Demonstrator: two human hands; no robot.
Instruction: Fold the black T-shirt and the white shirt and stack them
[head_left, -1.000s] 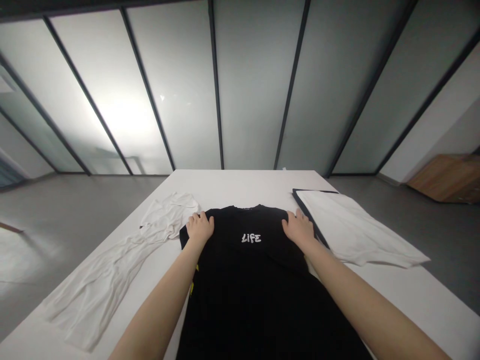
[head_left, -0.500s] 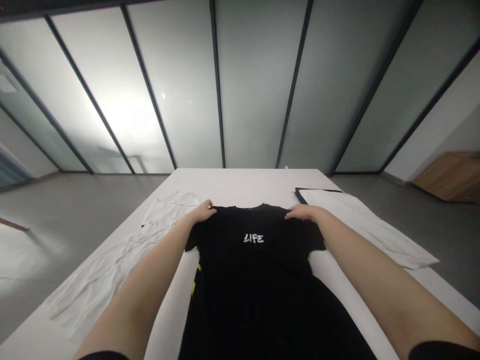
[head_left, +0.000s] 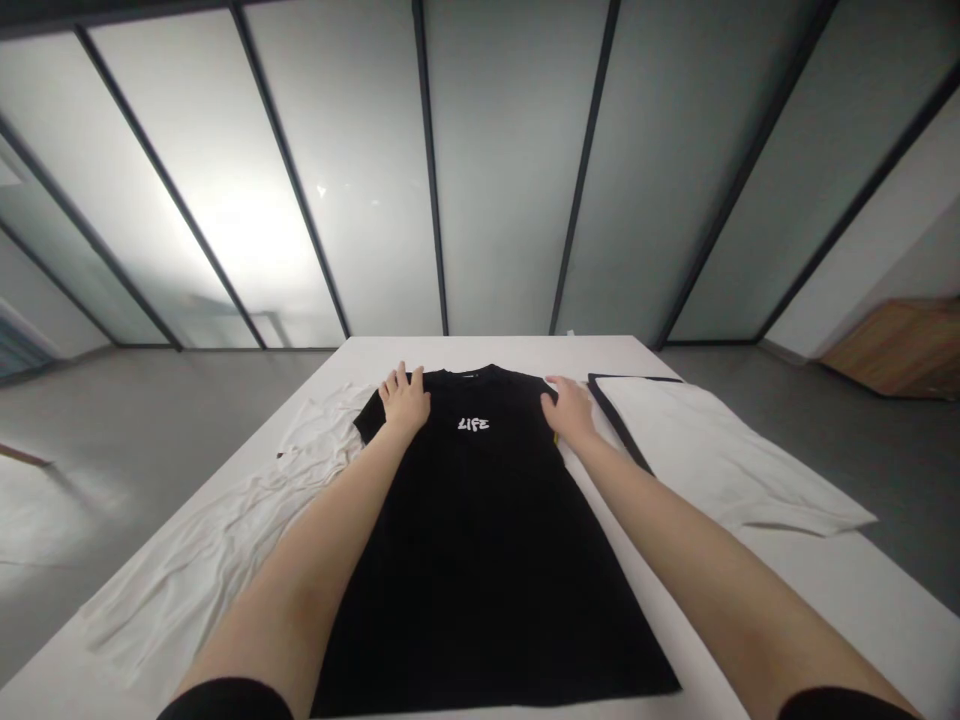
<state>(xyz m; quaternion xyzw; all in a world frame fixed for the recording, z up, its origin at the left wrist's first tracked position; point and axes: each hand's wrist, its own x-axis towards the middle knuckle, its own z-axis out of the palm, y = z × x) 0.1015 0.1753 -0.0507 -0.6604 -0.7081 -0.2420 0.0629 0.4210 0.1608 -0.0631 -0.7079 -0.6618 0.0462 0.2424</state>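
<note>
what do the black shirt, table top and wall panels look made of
Black shirt: matte fabric, perhaps cotton, lying flat without shine.
Table top: smooth white laminate or painted board, likely; no grain shows.
Wall panels: probably frosted glass, cloudy with blurred glow.

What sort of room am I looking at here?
Probably an office or studio-type room, though I can't be sure: there's a wall of frosted glass panels in dark frames, a grey floor, and a large white table with a black T-shirt spread on it.

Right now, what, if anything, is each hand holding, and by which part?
The left hand lies spread on the black shirt at one shoulder, not gripping; the right hand is at the other shoulder, whether gripping cannot be told.
</note>
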